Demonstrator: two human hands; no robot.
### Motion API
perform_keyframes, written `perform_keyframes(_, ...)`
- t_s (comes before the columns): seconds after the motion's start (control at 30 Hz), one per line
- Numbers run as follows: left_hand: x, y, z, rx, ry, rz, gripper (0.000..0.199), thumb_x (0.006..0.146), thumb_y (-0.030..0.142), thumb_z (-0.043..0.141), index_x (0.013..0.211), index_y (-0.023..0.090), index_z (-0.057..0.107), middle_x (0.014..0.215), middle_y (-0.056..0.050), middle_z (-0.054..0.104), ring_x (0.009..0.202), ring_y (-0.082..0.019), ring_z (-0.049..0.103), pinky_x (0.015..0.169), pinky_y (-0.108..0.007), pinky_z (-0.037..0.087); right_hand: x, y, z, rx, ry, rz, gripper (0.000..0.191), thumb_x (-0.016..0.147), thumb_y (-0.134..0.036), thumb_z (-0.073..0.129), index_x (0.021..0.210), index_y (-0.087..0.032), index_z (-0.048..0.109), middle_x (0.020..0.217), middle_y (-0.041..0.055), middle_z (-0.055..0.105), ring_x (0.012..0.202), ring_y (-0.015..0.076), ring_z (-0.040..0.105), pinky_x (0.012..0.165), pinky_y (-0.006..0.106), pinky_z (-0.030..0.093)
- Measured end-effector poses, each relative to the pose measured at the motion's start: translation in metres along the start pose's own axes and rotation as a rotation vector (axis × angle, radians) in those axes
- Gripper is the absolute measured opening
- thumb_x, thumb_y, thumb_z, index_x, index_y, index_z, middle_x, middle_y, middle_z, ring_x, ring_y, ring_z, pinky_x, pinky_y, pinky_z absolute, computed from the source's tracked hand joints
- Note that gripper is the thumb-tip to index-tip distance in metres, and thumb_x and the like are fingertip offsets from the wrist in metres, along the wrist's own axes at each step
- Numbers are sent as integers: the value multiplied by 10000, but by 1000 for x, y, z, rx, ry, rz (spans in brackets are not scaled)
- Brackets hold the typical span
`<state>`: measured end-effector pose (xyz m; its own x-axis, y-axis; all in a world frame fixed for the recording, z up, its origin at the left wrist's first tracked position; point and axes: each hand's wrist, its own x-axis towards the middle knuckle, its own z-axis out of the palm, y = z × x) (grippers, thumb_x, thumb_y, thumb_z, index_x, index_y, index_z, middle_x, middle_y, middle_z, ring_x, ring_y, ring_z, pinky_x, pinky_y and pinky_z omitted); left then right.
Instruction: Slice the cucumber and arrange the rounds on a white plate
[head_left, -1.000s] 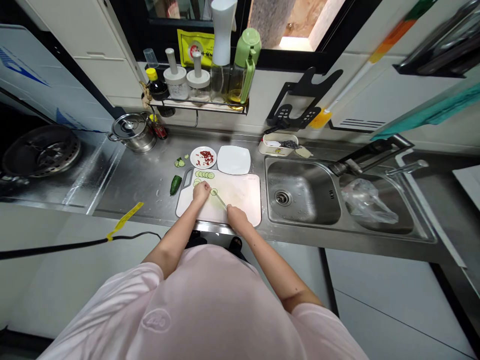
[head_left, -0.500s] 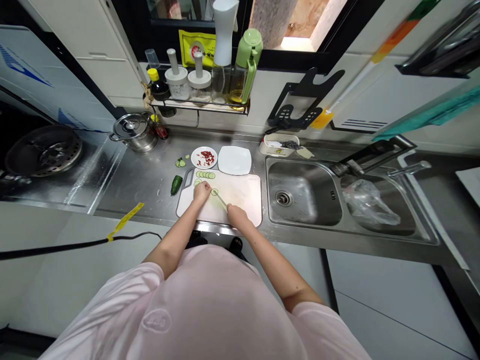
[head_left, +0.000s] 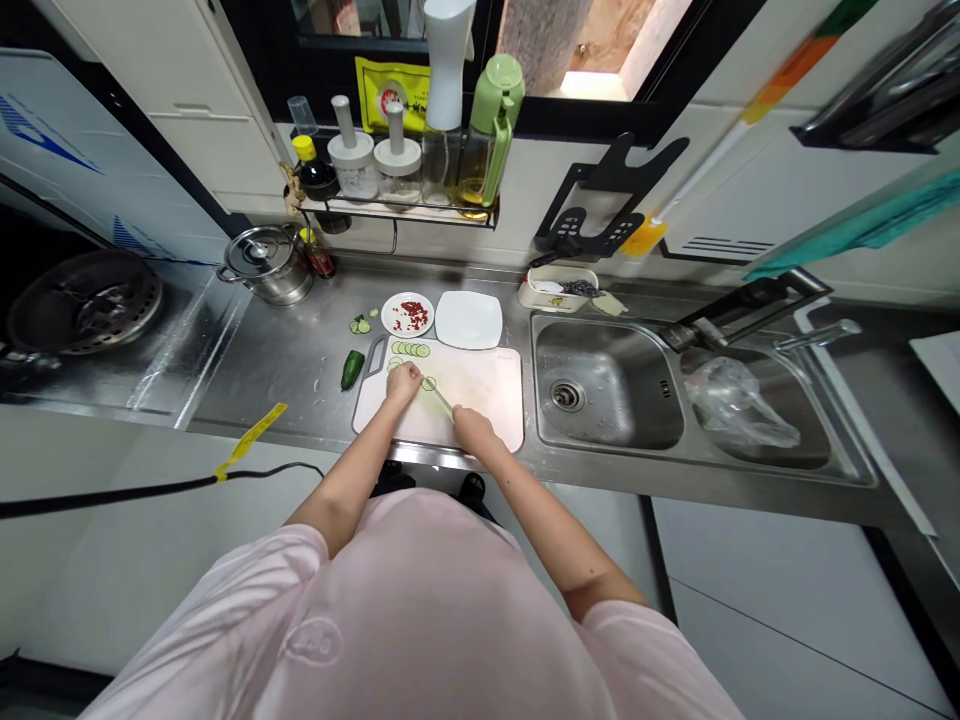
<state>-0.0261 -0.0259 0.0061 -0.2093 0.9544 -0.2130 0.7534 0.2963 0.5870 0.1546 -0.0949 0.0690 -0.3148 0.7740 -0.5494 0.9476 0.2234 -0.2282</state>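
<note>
On the white cutting board [head_left: 487, 390], my right hand [head_left: 472, 432] is wrapped round the handle of a small knife [head_left: 442, 400], whose blade points up and left to a round cucumber slice [head_left: 428, 384]. My left hand [head_left: 404, 383] is closed with its fingertips pressed together just left of that slice; whatever it pinches is too small to make out. A row of cucumber slices [head_left: 410, 350] lies along the board's upper left. A dark green cucumber piece [head_left: 352, 370] rests on the counter beside the board.
Behind the board are a plate with red pieces [head_left: 408, 315] and a white square plate [head_left: 469, 320]. A steel pot [head_left: 268, 264] and a wok [head_left: 84, 300] stand left. Right is a sink [head_left: 609, 400]; a bottle shelf [head_left: 401, 210] hangs above.
</note>
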Motion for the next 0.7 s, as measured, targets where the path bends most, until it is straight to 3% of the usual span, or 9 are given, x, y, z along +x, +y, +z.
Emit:
perform_keyframes(0.23,1,-1,1,-6,4,-9,78,714,229,612,778,191,638,791,-31,665,755,-151,587,678,-240,407,-2,-3,-8,4,-49,35,246,894,-94,415,1115,-131,518,1070,164,627,1003,221,611,792,286,443)
perform_keyframes(0.7,3,-4,4,-1,15,-4,80,707,245,618,766,194,635,768,-20,665,726,-148,585,654,-244,398,-5,8,1,-6,-25,16,248,864,-77,432,1084,-131,532,1020,149,640,968,216,623,752,274,454)
